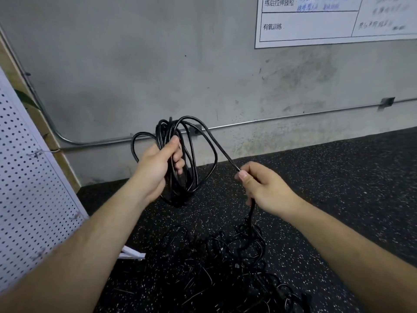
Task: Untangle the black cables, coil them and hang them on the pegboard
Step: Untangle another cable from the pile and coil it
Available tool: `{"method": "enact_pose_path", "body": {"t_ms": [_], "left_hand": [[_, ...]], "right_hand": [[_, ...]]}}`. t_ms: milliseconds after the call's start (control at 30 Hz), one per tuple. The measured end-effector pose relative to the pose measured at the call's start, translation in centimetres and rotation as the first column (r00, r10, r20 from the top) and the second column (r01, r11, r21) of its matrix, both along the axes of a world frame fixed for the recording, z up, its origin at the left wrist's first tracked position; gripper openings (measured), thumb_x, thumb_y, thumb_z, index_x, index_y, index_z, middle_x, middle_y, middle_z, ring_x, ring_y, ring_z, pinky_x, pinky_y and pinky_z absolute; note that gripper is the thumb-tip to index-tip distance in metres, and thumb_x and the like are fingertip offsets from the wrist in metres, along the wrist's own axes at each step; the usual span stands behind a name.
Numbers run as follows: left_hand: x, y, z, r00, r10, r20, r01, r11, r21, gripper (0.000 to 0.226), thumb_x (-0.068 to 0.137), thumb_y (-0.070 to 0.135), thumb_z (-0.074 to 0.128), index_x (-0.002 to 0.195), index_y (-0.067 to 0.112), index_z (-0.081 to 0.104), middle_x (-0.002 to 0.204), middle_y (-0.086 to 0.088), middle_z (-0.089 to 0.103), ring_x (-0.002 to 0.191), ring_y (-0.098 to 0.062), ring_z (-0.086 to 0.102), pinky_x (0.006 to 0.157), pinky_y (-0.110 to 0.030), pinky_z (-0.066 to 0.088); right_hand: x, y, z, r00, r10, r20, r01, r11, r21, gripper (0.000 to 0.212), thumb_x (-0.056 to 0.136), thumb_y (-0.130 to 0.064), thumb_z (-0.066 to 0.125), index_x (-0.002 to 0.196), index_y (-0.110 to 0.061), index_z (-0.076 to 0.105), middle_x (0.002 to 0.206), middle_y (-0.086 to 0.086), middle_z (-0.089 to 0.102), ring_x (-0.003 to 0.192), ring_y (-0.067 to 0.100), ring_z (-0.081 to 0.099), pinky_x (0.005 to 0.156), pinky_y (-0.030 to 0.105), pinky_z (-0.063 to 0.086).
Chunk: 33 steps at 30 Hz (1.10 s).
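Black cable coil (191,175) part-wound, gripped in left hand (155,168); tail (225,154) pinched by right hand (264,186); floor tangle (225,256) and pegboard (27,177) hanging still to do.

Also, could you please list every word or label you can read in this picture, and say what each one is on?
"练后拉伸放松": printed, in the upper left cell of the white wall chart.
"有氧训练": printed, in the cell below it on the same chart.
Blue handwriting beside the first heading: too blurred to read.
Dark handwriting in the right-hand cells: too blurred to read.
The pegboard and the cable coil show no text.
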State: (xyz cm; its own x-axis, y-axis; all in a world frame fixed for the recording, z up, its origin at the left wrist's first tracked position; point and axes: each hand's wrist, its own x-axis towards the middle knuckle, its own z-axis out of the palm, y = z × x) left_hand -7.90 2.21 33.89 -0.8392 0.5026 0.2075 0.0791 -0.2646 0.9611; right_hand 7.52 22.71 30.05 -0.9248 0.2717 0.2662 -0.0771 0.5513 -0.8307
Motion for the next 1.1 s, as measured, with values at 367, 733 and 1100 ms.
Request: {"method": "enact_pose_path", "body": {"t_ms": [367, 733, 1100], "left_hand": [[1.9, 1.0, 0.2, 0.945, -0.235, 0.228, 0.182, 0.956, 0.230, 0.021, 0.097, 0.027, 0.054, 0.079, 0.021, 0.044, 0.065, 0.007, 0.034, 0.054, -0.008, 0.033, 0.061, -0.026, 0.041], [4.1, 1.9, 0.1, 0.996, -0.077, 0.051, 0.074, 0.996, 0.053, 0.027, 0.106, 0.027, 0.051, 0.126, 0.011, 0.046, 0.114, -0.015, 0.074, 0.113, -0.026, 0.070, 0.095, -0.054, 0.056], [5.2, 2.6, -0.2, 0.998, -0.055, -0.034, 0.057, 0.997, 0.057, 0.010, 0.108, 0.027, 0.047, 0.115, 0.021, 0.050, 0.116, -0.005, 0.076, 0.114, -0.019, 0.067, 0.088, -0.042, 0.054]], "right_hand": [[-1.3, -3.8, 0.5, 0.994, -0.111, 0.015, 0.112, 0.989, -0.095, 0.025, 0.105, -0.030, 0.053, 0.085, -0.017, 0.063, 0.065, -0.002, 0.064, 0.044, 0.011, 0.054, 0.048, 0.024, 0.047], [-1.4, -5.5, 1.0, 0.979, -0.204, 0.017, 0.205, 0.978, -0.036, 0.025, 0.098, -0.037, 0.064, 0.084, -0.017, 0.060, 0.066, -0.003, 0.073, 0.048, 0.006, 0.059, 0.056, 0.035, 0.056], [-1.7, -6.4, 1.3, 0.983, -0.170, -0.066, 0.152, 0.963, -0.221, 0.026, 0.099, -0.034, 0.063, 0.082, -0.014, 0.062, 0.064, -0.003, 0.070, 0.046, 0.009, 0.051, 0.056, 0.030, 0.042]]}}
